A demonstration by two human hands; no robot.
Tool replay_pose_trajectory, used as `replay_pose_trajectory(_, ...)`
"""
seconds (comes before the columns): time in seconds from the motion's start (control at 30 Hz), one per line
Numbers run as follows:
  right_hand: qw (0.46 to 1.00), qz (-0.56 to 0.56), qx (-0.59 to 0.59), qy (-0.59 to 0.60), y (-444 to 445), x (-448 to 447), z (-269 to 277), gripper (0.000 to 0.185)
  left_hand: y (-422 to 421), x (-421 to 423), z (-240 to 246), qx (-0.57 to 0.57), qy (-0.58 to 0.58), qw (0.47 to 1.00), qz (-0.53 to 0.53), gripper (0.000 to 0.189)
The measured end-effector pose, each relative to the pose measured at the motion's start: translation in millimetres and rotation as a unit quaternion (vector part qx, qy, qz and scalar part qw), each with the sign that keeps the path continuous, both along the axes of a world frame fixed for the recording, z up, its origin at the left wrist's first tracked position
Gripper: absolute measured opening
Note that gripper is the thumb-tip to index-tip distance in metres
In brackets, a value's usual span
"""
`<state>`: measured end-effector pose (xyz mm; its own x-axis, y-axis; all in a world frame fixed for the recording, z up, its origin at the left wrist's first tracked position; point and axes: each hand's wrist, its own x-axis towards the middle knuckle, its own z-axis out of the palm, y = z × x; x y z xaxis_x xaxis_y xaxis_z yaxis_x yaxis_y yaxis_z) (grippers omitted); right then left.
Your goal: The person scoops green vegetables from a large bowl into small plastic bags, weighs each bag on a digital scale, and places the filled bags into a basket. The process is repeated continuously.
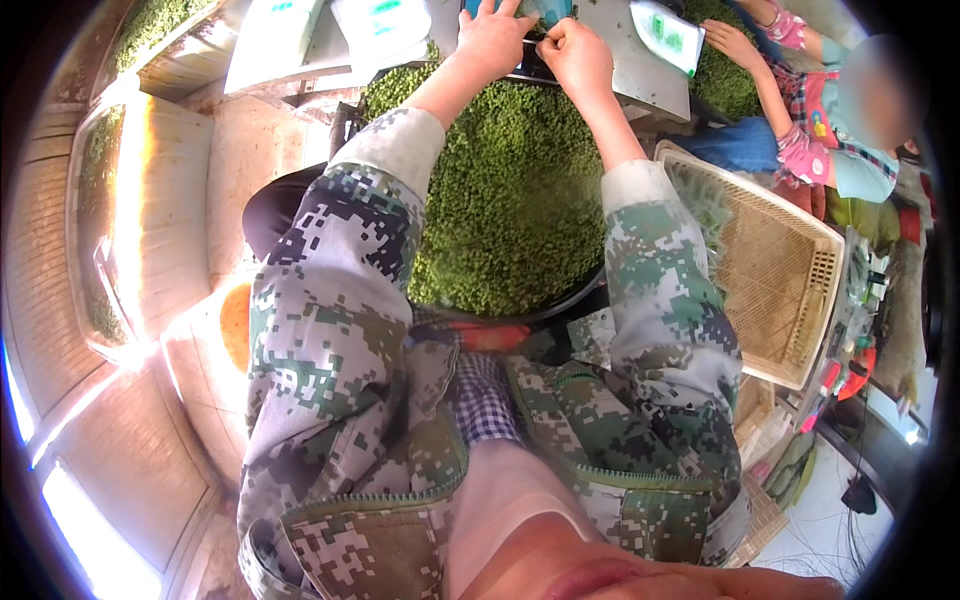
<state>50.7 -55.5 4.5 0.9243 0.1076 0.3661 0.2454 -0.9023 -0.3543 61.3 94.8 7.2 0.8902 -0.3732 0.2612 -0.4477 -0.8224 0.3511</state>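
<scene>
At the top of the view, my left hand [493, 34] lies with its fingers spread over a blue item [556, 9], partly cut off by the frame edge. My right hand [577, 56] is close beside it, thumb and fingers drawn together on what looks like the edge of a clear plastic bag [534, 27] with something green inside. Its far side is out of view. Below both hands, between my forearms, a large round basin [574, 300] is heaped with small green berries [510, 202] that look like fresh green peppercorns.
Printed plastic bags [382, 30] lie on the metal table [637, 82], with more bags [667, 37] at its right. A co-worker [817, 112] sits at right by another green heap [724, 67]. A plastic crate [780, 277] holding clear bags stands by my right arm.
</scene>
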Motion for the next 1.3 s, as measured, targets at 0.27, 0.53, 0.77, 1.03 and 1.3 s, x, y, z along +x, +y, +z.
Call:
replay_pose_trajectory(0.27, 0.999, 0.002, -0.033, 0.044, -10.5, -26.3, 22.6, 0.032, 10.1, -12.2, 18.2, -0.016, -0.169, 0.985, -0.032, 0.037)
replay_pose_trajectory(0.53, 0.988, 0.09, -0.074, -0.104, 27.0, 34.7, 90.9, 0.014, 44.0, -70.7, 0.3, -0.24, -0.023, 0.971, 0.009, 0.048)
replay_pose_trajectory(0.77, 0.931, 0.284, -0.077, 0.216, 12.6, 15.6, 117.9, 0.021, 38.8, -61.7, -2.1, -0.262, 0.245, 0.933, -0.036, 0.058)
replay_pose_trajectory(1.03, 0.934, 0.261, -0.236, 0.059, -9.6, -99.4, 142.8, 0.03, 23.6, -89.0, 10.5, -0.446, 0.259, 0.85, -0.107, 0.052)
replay_pose_trajectory(1.3, 0.943, 0.2, -0.238, 0.117, -38.7, -136.2, 142.3, 0.035, -6.4, -88.3, 12.8, -0.38, 0.262, 0.874, -0.156, 0.057)
